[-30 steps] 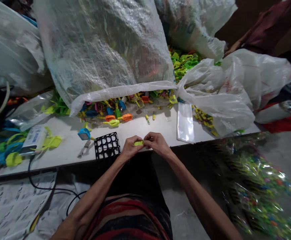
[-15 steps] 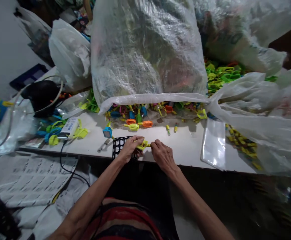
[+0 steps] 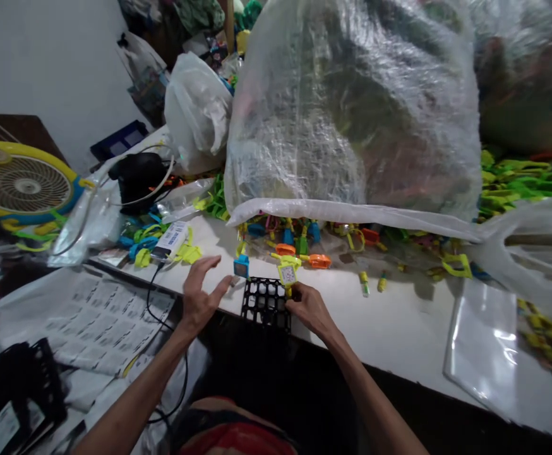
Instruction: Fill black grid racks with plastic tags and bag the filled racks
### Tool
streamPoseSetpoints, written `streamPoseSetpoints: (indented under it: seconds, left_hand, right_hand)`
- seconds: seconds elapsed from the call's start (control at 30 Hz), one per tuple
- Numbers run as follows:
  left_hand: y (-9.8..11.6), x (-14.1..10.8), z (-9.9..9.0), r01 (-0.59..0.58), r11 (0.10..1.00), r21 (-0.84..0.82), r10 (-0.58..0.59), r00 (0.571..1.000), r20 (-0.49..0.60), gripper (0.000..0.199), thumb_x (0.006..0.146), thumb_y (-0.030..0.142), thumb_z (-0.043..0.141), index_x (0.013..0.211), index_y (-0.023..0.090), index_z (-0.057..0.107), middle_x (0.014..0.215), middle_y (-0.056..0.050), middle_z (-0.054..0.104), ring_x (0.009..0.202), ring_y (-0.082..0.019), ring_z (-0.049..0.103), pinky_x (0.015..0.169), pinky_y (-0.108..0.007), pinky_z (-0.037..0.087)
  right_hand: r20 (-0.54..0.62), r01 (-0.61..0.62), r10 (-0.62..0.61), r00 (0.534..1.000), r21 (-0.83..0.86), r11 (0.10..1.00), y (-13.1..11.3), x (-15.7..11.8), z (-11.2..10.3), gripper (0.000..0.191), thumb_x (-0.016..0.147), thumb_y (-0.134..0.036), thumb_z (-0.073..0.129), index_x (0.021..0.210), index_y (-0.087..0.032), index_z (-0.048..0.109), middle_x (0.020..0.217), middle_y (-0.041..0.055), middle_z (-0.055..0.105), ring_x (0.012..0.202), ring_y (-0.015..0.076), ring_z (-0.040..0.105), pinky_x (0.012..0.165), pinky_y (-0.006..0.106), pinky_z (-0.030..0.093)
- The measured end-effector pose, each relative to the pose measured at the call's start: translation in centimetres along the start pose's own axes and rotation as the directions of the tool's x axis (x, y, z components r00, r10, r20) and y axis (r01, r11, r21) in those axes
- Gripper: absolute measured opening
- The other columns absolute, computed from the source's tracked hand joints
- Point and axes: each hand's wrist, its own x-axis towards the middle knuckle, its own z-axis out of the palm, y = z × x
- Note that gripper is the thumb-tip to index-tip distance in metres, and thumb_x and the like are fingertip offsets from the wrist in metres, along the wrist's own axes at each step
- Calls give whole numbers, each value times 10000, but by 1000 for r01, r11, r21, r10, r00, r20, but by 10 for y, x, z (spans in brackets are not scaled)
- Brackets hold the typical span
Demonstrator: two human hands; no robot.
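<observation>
Left hand (image 3: pixel 203 296): hovering spread, gripping nothing visible;
Right hand (image 3: pixel 308 308): pinching the yellow plastic piece with square pale face (image 3: pixel 287 274);
Yellow piece: sitting by the black plastic grid's (image 3: pixel 267 302) upper-right corner;
Tipping risk: grid is nearing the white table's (image 3: pixel 399 328) front edge; pressing there might be upsetting it

Forward-and-down head view over hands (image 3: pixel 200 300)

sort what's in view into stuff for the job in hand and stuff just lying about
Seemingly for the job:
yellow toy, at the right hand's fingertips
black grid, beside that hand
blue toy, by the grid

Likely just lying about:
fan
white device
</observation>
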Motion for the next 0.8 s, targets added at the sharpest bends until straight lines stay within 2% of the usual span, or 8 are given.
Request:
streamPoseSetpoints:
  seconds: [0.07, 0.17, 0.23, 0.3, 0.43, 0.53, 0.63, 0.8]
  left_hand:
    - [-11, 18, 12, 12, 993, -115, 1, 994, 109, 629, 654, 425, 766, 1202, 192, 562, 1227, -115, 586, 1140, -261, 542, 985, -404, 425]
    - [-26, 35, 36, 201, 912, -357, -67, 933, 354, 897, 560, 456, 820, 1332, 197, 445, 1299, -143, 541, 1174, -280, 534, 959, -392, 442]
    - [-31, 37, 49, 368, 815, -448, -120, 863, 491, 839, 569, 443, 816, 1292, 185, 477, 1171, -131, 618, 1017, -242, 620, 856, -352, 492]
    - [-32, 32, 58, 487, 742, -460, -190, 812, 552, 658, 600, 416, 800, 1159, 166, 558, 978, -82, 669, 808, -171, 645, 731, -291, 507]
    - [-22, 13, 68, 529, 703, -476, -319, 832, 454, 420, 604, 388, 801, 883, 161, 584, 767, 2, 634, 651, -103, 590, 625, -221, 482]
    - [-14, 4, 72, 474, 681, -558, -281, 873, 398, 413, 600, 419, 809, 825, 162, 576, 882, -35, 647, 770, -137, 628, 712, -255, 508]
    - [-12, 4, 73, 403, 712, -575, -220, 905, 364, 394, 649, 462, 777, 823, 160, 593, 1034, -90, 642, 899, -170, 628, 805, -288, 499]
    - [-12, 5, 74, 411, 711, -571, -195, 895, 402, 378, 706, 483, 732, 849, 167, 583, 1101, -112, 645, 1032, -211, 613, 875, -333, 493]
  right_hand:
    - [12, 5, -5, 1000, -10, 1000, -5, 6, 6, 135, 563, -181, 474, 678, -183, 545, 635, -3, 577, 595, 151, 510, 528, 234, 335]
    - [18, 26, -25, 1000, -34, 999, -11, 12, 11, 93, 556, -198, 463, 634, -194, 513, 599, -12, 538, 565, 141, 475, 503, 232, 306]
    - [16, 34, -33, 999, -54, 998, -14, 16, 13, 19, 552, -204, 460, 568, -206, 450, 549, -25, 485, 526, 127, 428, 482, 232, 277]
    - [8, 29, -28, 1000, -78, 997, -16, 20, 14, 85, 548, -205, 463, 519, -215, 384, 507, -33, 431, 497, 117, 383, 468, 237, 251]
    - [-10, 14, -14, 1000, -25, 1000, -19, 29, 17, 76, 558, -221, 486, 525, -211, 418, 514, -25, 455, 508, 125, 411, 467, 236, 270]
    - [22, 25, -28, 999, 135, 991, -18, 39, 27, 62, 549, -242, 520, 590, -200, 499, 566, -18, 509, 536, 131, 441, 473, 230, 316]
    - [45, 52, -67, 997, 282, 958, -12, 48, 39, 122, 525, -239, 551, 638, -196, 536, 624, -16, 552, 572, 132, 461, 498, 226, 365]
    - [85, 33, -74, 994, 409, 912, -6, 59, 41, 192, 517, -238, 585, 703, -187, 588, 662, -13, 593, 607, 141, 497, 554, 245, 433]
